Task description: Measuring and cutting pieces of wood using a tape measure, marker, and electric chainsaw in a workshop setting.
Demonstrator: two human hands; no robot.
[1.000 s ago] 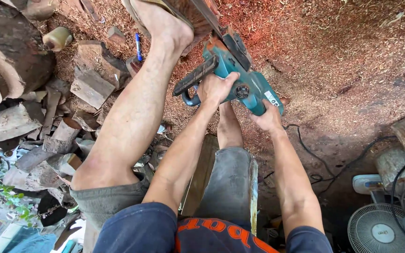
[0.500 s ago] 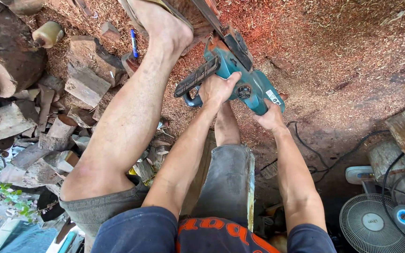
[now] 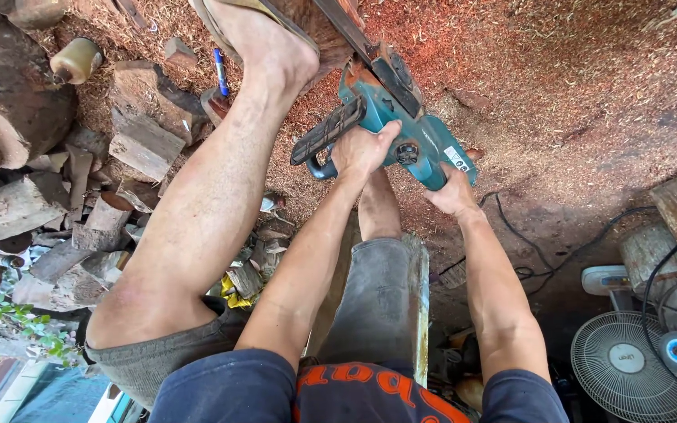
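From the head view, your left hand (image 3: 363, 149) is wrapped tight around the front handle of the teal chainsaw (image 3: 401, 117), and your right hand (image 3: 452, 192) is closed on its rear handle. The saw sits over sawdust-covered ground (image 3: 573, 86), beside your raised left foot (image 3: 272, 43). Cut wood blocks (image 3: 143, 141) lie left; a fan (image 3: 628, 364) stands lower right.

White label (image 3: 457, 159) on teal chainsaw (image 3: 401, 133)
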